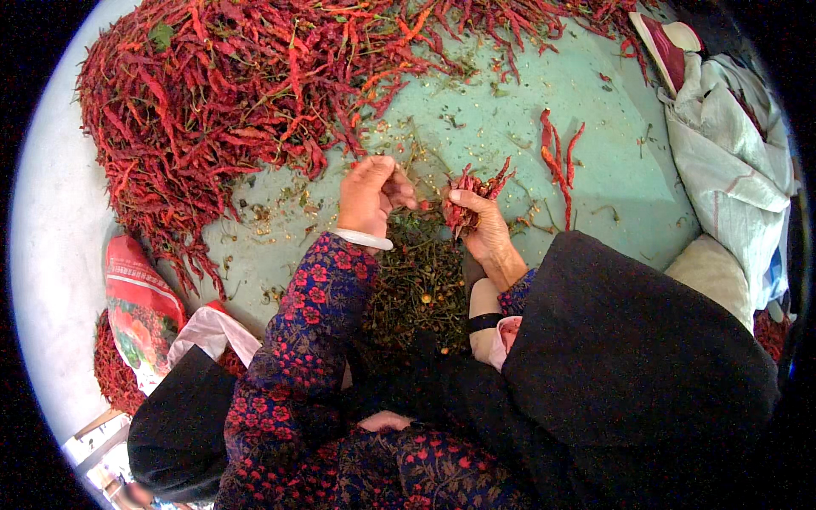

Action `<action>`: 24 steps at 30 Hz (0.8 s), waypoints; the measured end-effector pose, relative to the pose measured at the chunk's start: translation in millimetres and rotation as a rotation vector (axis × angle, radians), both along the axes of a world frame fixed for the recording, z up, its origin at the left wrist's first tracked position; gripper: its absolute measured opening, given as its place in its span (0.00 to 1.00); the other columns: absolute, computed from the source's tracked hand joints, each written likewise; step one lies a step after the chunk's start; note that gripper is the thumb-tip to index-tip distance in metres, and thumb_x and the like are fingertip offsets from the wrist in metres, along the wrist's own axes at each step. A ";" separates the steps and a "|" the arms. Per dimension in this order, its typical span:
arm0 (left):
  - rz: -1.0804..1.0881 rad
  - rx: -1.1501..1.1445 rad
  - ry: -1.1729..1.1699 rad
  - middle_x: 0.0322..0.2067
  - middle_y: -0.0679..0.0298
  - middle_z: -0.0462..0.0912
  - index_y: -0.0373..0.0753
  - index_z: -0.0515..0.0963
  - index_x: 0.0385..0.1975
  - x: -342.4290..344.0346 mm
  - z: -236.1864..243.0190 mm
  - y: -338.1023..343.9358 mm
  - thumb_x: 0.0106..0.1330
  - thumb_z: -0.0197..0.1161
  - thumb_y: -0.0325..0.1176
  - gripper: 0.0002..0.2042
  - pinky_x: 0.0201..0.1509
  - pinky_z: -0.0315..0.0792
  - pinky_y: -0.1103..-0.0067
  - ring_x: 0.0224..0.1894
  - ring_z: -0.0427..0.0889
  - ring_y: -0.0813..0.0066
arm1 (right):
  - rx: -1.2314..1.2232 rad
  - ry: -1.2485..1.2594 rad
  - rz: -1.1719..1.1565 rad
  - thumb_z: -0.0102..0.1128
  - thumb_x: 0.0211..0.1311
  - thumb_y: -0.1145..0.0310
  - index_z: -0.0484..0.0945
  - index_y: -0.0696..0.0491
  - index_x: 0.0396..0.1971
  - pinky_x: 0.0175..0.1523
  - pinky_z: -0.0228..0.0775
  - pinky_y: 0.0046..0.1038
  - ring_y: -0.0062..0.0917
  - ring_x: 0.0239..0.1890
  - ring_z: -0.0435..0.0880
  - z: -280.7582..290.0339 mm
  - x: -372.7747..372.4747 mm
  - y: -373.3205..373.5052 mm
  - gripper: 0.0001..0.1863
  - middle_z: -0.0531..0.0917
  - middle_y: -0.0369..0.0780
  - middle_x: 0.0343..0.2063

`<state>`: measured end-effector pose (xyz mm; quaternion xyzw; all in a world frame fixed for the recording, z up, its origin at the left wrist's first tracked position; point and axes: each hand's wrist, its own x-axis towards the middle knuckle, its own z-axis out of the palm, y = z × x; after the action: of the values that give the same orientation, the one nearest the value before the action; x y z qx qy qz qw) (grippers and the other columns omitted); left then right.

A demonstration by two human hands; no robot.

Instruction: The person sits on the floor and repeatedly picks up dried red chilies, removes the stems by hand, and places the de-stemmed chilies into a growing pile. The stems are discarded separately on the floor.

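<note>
My right hand [489, 234] is closed around a small bunch of dried red chili peppers [463, 200], its thumb pressed over them and their tips poking out past the fingers. Just left of it, my left hand [372, 197] has its fingers curled in toward the thumb; whatever they pinch, if anything, is too small to make out. A white bangle [364, 239] circles the left wrist. Below and between both hands lies a heap of greenish-brown chili stems [415, 289]. A few loose red chilies [559, 166] rest on the pale green sheet [612, 127] to the right.
A large pile of dried red chilies [212, 110] covers the far left. Near my left side stands a red and white printed bag [144, 297]. At the right are a pale woven sack [722, 144] and a red shoe [661, 53]. Seeds and stem bits dot the sheet.
</note>
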<state>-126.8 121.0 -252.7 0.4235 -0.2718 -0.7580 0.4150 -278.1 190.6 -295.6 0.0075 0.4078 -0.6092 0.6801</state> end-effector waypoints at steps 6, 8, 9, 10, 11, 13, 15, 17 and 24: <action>-0.278 0.067 -0.057 0.25 0.58 0.78 0.35 0.70 0.29 23.7 16.4 -18.3 0.59 0.54 0.31 0.06 0.21 0.72 0.80 0.21 0.77 0.74 | -0.067 -0.060 0.019 0.58 0.45 0.77 0.70 0.60 0.42 0.32 0.67 0.18 0.20 0.27 0.74 -5.9 -1.5 -0.9 0.20 0.76 0.36 0.28; -0.313 0.083 -0.069 0.25 0.57 0.78 0.35 0.71 0.29 24.4 19.5 -19.2 0.58 0.55 0.30 0.06 0.21 0.72 0.81 0.21 0.77 0.74 | -0.095 -0.097 0.053 0.58 0.45 0.76 0.69 0.61 0.44 0.33 0.66 0.18 0.20 0.28 0.74 -6.2 -2.2 -0.4 0.22 0.75 0.36 0.28; -0.308 0.078 -0.086 0.25 0.57 0.78 0.34 0.71 0.29 24.5 21.7 -19.2 0.58 0.55 0.30 0.06 0.22 0.73 0.82 0.22 0.77 0.74 | -0.115 -0.121 0.081 0.58 0.44 0.76 0.69 0.61 0.44 0.33 0.66 0.18 0.20 0.28 0.74 -2.2 -2.2 0.3 0.22 0.75 0.36 0.28; -0.303 0.074 -0.102 0.25 0.57 0.78 0.34 0.71 0.29 24.5 23.5 -19.0 0.58 0.55 0.30 0.05 0.22 0.73 0.82 0.22 0.77 0.75 | -0.135 -0.145 0.110 0.58 0.44 0.75 0.68 0.61 0.45 0.33 0.66 0.18 0.20 0.28 0.74 0.7 -1.6 0.6 0.23 0.75 0.36 0.28; -0.302 0.056 -0.117 0.26 0.57 0.78 0.35 0.71 0.29 24.1 24.5 -18.7 0.58 0.55 0.29 0.05 0.22 0.73 0.82 0.22 0.77 0.75 | -0.147 -0.124 0.133 0.59 0.43 0.75 0.69 0.61 0.44 0.34 0.66 0.19 0.20 0.29 0.74 1.4 -0.7 0.4 0.23 0.75 0.36 0.28; -0.310 0.020 -0.136 0.26 0.57 0.78 0.35 0.70 0.29 16.4 24.0 -17.2 0.58 0.55 0.28 0.04 0.22 0.73 0.82 0.22 0.77 0.75 | -0.166 -0.069 0.172 0.59 0.42 0.74 0.70 0.61 0.41 0.35 0.66 0.21 0.21 0.29 0.74 2.1 -3.7 1.8 0.21 0.75 0.36 0.28; -0.237 -0.023 -0.125 0.26 0.57 0.78 0.35 0.70 0.28 9.7 24.9 -13.5 0.58 0.55 0.27 0.04 0.22 0.73 0.82 0.22 0.77 0.75 | -0.157 -0.009 0.175 0.59 0.42 0.74 0.71 0.59 0.38 0.36 0.66 0.23 0.21 0.29 0.74 2.3 -2.3 2.1 0.19 0.75 0.35 0.28; -0.169 -0.067 -0.129 0.25 0.57 0.77 0.34 0.69 0.28 5.7 25.4 -9.4 0.57 0.55 0.27 0.04 0.22 0.73 0.82 0.21 0.77 0.75 | -0.151 0.011 0.185 0.59 0.41 0.74 0.71 0.58 0.36 0.37 0.66 0.24 0.22 0.30 0.74 2.9 -1.6 2.4 0.17 0.75 0.35 0.27; -0.085 -0.263 -0.142 0.24 0.60 0.75 0.34 0.67 0.29 -7.6 16.3 1.8 0.58 0.54 0.26 0.05 0.23 0.73 0.82 0.21 0.75 0.77 | -0.107 0.000 0.149 0.60 0.40 0.76 0.72 0.55 0.28 0.35 0.67 0.23 0.20 0.28 0.75 9.7 0.6 1.4 0.11 0.75 0.33 0.23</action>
<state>-134.4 122.9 -236.4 0.4062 -0.4149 -0.7009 0.4142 -277.6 192.1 -285.9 -0.0592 0.3740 -0.5777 0.7231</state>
